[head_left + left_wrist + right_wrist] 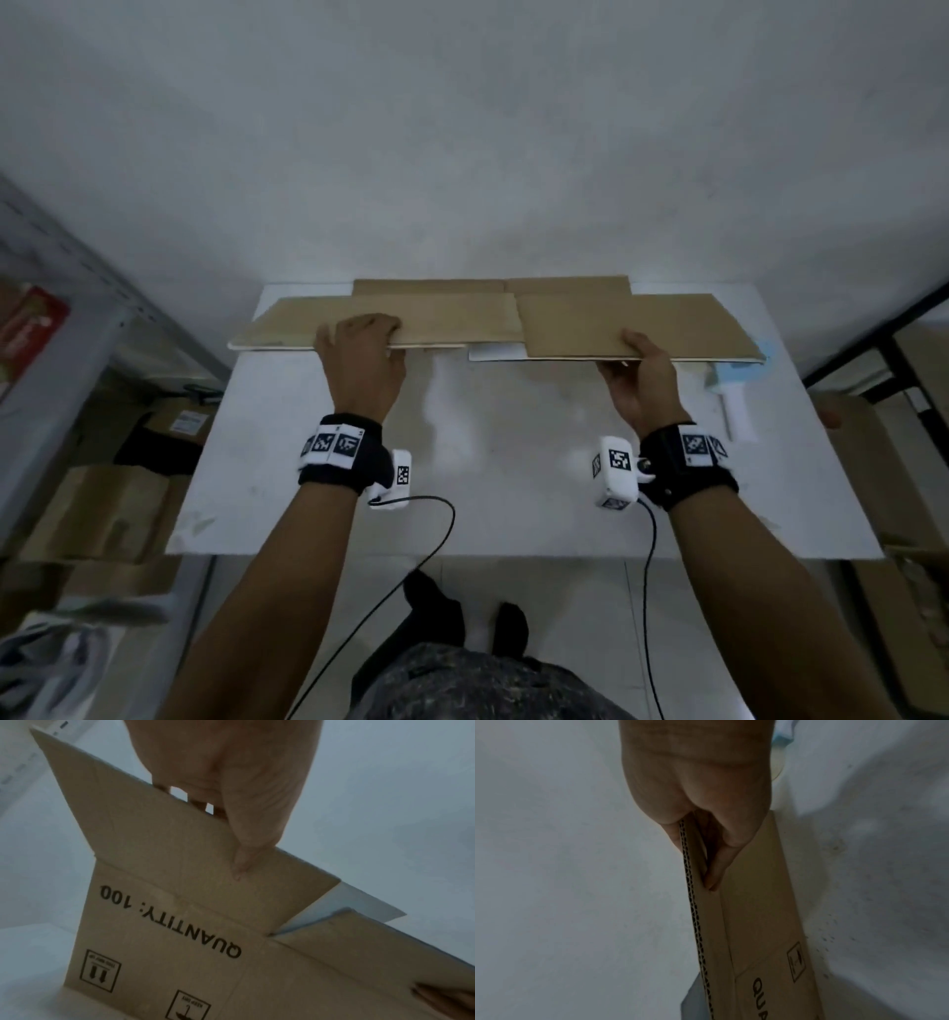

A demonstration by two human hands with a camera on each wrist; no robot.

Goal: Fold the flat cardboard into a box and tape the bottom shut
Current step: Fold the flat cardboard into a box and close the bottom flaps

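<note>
The flat brown cardboard [452, 321] hangs level above the far part of the white table [513, 462], with its flaps spread. My left hand [367, 329] grips the near edge of the left flap, fingers over the top and thumb on the printed underside [241, 862]. That underside [180, 923] reads "QUANTITY: 100". My right hand [637, 344] pinches the near edge of the right flap, thumb on top. In the right wrist view the fingers [716, 874] press the cardboard [757, 902] beside its corrugated edge. A blue and white tape dispenser [734, 395] lies on the table's right side.
A white sheet [495, 352] shows under the cardboard's middle. A grey wall stands right behind the table. A metal shelf [77, 308] with boxes is at the left, brown boxes [97, 514] sit on the floor there, and more cardboard [873, 462] leans at the right.
</note>
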